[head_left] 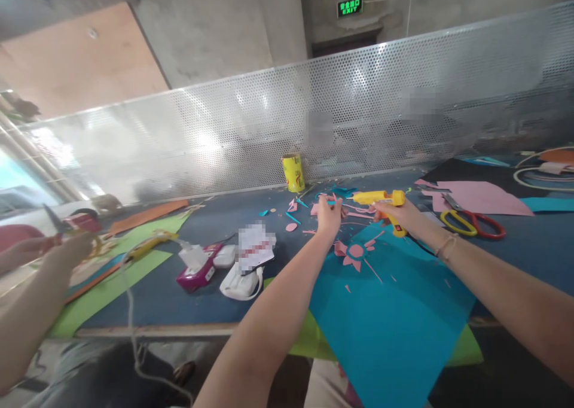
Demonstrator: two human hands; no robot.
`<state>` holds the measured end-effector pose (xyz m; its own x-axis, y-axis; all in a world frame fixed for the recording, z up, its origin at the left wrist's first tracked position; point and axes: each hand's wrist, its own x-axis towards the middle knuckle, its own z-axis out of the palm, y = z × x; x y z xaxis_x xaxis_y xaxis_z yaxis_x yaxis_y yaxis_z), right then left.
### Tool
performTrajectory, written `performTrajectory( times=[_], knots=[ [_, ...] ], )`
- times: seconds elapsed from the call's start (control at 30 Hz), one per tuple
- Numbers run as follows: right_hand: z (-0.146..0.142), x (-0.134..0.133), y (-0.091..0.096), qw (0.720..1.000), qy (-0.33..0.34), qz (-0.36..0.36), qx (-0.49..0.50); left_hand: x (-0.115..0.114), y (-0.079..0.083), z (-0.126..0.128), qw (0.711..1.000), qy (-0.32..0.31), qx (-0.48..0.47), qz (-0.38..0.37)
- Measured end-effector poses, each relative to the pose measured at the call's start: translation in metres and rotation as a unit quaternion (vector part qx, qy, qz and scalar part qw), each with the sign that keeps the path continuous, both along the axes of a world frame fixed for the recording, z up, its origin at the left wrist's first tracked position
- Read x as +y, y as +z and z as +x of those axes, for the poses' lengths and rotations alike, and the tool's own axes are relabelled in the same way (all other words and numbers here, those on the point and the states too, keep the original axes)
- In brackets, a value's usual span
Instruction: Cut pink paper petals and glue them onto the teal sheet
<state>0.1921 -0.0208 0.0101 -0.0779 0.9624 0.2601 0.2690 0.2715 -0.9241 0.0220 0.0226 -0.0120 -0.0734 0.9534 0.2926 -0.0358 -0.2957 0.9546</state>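
My right hand [397, 212] is wrapped round a yellow hot glue gun [370, 197], whose nozzle points left towards my other hand. The fingers of my left hand [329, 216] are pinched at a small blue piece [332, 203] just in front of the nozzle. Below both hands lies a large blue sheet [390, 312], partly over the table's front edge. On it is a pink flower [356, 252] with a blue ring at its middle and thin pink strips around it. Pink and blue scraps [292, 227] are scattered left of my left hand.
Red-and-yellow scissors [473, 222] rest by a pink sheet [484, 197] on the right. A yellow roll [293, 173] stands near the perforated metal screen [251, 127]. Left are a purple power strip [197, 273], a white adapter [237, 283] and another person's arm [40, 300].
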Motion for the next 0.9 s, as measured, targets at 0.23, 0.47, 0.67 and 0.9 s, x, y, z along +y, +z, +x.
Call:
performTrajectory(
  times=[0.23, 0.47, 0.67, 0.9],
  knots=[
    [0.008, 0.005, -0.005, 0.999, -0.008, -0.010, 0.038, -0.002, 0.000, 0.001, 0.996, -0.025, 0.079, 0.032],
    [0.006, -0.002, -0.002, 0.999, -0.032, -0.017, 0.017, -0.006, 0.004, 0.002, 0.993, -0.055, 0.106, 0.017],
    [0.004, -0.001, -0.002, 0.997, -0.038, -0.064, -0.010, -0.005, 0.004, 0.002, 0.995, -0.034, 0.092, 0.006],
    [0.001, 0.001, -0.006, 0.996, 0.019, -0.073, -0.056, 0.004, 0.000, -0.001, 0.997, 0.000, 0.069, -0.019]
  ],
)
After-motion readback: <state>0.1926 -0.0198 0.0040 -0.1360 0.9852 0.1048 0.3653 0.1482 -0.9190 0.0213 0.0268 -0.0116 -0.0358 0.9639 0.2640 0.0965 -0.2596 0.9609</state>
